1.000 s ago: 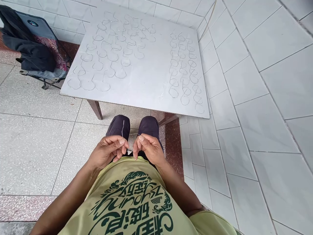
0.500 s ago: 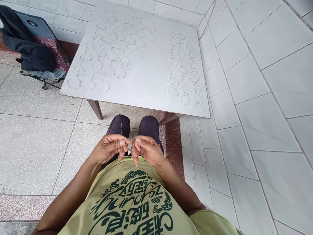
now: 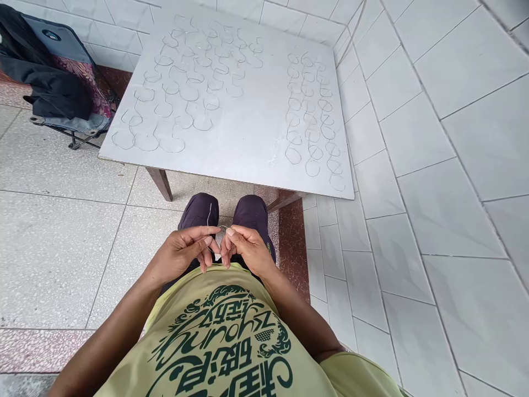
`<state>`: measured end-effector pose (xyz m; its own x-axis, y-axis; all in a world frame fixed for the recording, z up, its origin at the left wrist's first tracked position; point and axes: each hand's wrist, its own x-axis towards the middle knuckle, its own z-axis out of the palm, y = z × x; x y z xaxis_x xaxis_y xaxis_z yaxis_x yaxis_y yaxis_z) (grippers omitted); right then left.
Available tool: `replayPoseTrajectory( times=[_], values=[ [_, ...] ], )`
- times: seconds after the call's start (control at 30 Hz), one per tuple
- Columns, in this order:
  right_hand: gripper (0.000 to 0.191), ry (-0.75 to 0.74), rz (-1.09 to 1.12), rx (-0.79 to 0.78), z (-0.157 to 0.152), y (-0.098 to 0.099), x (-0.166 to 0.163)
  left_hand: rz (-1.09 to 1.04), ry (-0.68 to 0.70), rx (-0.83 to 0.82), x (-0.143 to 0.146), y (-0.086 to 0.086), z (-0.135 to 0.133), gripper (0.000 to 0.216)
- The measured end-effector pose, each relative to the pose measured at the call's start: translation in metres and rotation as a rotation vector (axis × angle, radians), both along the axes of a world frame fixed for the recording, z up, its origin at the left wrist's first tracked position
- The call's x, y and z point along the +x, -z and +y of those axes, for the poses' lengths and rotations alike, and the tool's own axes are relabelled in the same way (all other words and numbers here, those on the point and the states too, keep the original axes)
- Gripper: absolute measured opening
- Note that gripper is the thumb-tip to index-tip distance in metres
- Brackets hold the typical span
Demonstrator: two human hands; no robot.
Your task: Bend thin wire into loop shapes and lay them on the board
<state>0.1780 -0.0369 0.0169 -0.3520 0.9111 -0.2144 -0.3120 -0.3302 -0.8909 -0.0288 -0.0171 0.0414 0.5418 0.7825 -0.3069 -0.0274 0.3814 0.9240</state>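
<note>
A thin bent piece of wire [image 3: 209, 212] is held between my hands in front of my lap, one end standing up above the left index finger. My left hand [image 3: 185, 251] has its index finger stretched along the wire, the thumb and other fingers curled close to it. With thumb and index finger, my right hand [image 3: 250, 251] pinches the curved part of the wire. The fingertips of both hands almost meet, and parts of the wire are hidden behind them.
Ahead stands a white-topped table [image 3: 248, 143] with wooden legs. Many curved wire pieces [image 3: 171, 144] lie on its left side, and rows of looped wires [image 3: 293, 154] on its right. A folding chair [image 3: 70, 41] with dark cloth is at left; a tiled wall [image 3: 413, 209] rises at right.
The left index finger has straightened out and reaches further toward my right hand. The upright wire end has shifted slightly right, and my fingertips are a little closer together.
</note>
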Motion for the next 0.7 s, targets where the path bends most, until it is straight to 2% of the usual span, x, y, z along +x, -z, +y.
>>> replayPoseTrajectory(
  times=[0.17, 0.27, 0.37, 0.53, 0.7],
  values=[
    [0.047, -0.026, -0.047, -0.001, 0.000, 0.002, -0.003, 0.341, -0.069, 0.216, 0.004, 0.005, -0.005, 0.042],
    [0.047, -0.040, -0.079, 0.025, 0.000, 0.002, -0.004, 0.510, -0.061, 0.299, 0.006, 0.007, -0.007, 0.042],
    [0.047, -0.039, -0.075, 0.033, 0.000, 0.004, -0.006, 0.515, -0.063, 0.332, 0.008, 0.006, -0.008, 0.038],
    [0.046, -0.012, 0.010, -0.028, 0.002, 0.008, -0.007, 0.442, -0.151, 0.331, 0.011, 0.004, -0.009, 0.034],
    [0.045, -0.016, 0.070, -0.052, 0.003, 0.014, -0.007, 0.429, -0.200, 0.320, 0.012, 0.008, -0.009, 0.040]
  ],
)
